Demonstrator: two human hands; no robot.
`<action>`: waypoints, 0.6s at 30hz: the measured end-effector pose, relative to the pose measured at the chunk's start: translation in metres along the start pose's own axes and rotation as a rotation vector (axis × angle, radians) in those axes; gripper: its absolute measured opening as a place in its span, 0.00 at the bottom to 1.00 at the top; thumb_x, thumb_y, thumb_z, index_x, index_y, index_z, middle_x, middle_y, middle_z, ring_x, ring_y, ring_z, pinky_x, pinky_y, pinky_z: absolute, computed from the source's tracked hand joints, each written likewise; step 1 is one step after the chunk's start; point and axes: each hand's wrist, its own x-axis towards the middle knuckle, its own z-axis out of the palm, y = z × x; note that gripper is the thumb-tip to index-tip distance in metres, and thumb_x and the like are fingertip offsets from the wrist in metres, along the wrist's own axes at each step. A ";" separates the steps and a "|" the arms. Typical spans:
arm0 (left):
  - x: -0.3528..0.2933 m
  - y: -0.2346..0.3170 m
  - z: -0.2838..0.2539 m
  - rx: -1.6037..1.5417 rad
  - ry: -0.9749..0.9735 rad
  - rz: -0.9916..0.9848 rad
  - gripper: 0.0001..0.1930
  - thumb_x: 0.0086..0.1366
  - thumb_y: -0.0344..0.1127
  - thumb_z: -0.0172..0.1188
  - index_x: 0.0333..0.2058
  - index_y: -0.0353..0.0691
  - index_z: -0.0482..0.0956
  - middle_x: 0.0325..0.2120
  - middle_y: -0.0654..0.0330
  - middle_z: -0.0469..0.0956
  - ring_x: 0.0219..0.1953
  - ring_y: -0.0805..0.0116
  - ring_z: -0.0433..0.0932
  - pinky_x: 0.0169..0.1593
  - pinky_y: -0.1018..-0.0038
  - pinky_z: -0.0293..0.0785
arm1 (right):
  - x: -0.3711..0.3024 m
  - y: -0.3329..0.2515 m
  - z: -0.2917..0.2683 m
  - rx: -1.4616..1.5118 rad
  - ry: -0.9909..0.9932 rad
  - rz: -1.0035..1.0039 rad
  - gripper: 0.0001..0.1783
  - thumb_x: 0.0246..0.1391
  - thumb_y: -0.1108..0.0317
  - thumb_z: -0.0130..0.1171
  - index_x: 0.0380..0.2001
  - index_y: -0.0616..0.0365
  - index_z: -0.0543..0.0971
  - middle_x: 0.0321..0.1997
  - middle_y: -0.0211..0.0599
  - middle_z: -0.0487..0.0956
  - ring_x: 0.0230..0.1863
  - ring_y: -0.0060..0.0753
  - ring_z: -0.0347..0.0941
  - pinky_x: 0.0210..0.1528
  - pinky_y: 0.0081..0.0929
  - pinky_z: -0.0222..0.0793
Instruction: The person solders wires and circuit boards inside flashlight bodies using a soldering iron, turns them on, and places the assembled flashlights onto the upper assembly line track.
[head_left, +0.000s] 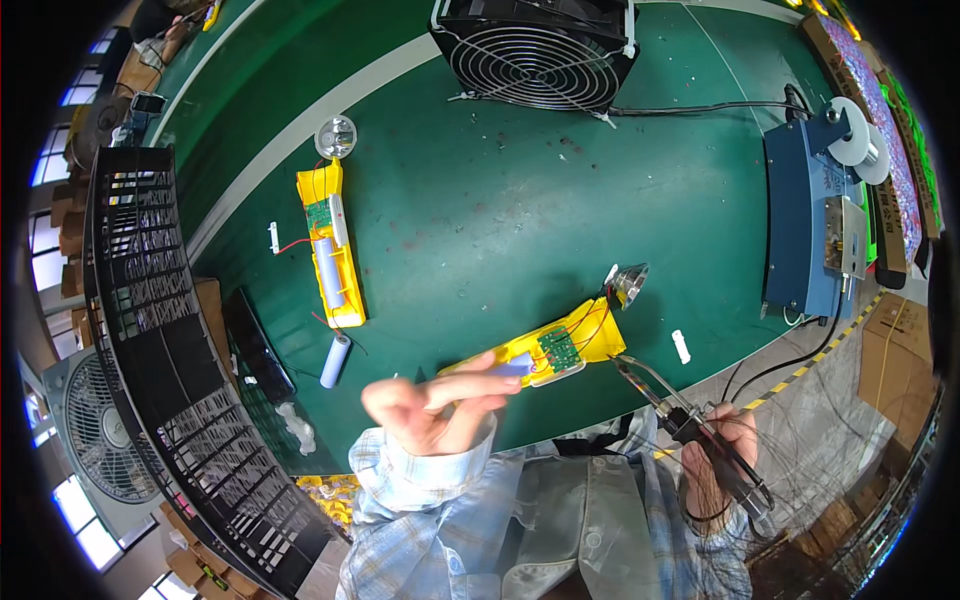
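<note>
My left hand (440, 405), slightly blurred, reaches over the left end of a yellow flashlight housing (602, 335). Its fingers lie around the housing by a lavender battery cell (515, 367) and partly hide both. A green circuit board (559, 349) with thin wires sits in this housing, and a silver reflector cup (630, 286) hangs at its far right end. In my right hand (735, 435) is a soldering iron (690, 425). The iron's tip is close to the housing's near right edge; whether they touch I cannot tell.
Farther left lies a second yellow housing (348, 290) with its board, cell and reflector (336, 137). A loose cell (335, 361) rests below it. A black fan (535, 60) stands at the back, a blue solder-feed machine (800, 220) at the right, a black rack (150, 300) at the left.
</note>
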 end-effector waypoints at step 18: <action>0.034 -0.009 0.011 0.284 -0.379 0.171 0.10 0.34 0.22 0.66 0.20 0.38 0.79 0.16 0.64 0.73 0.18 0.71 0.70 0.29 0.74 0.66 | 0.012 0.005 0.003 -0.091 -0.063 -0.181 0.22 0.30 0.68 0.69 0.22 0.60 0.65 0.26 0.31 0.60 0.31 0.30 0.58 0.31 0.25 0.57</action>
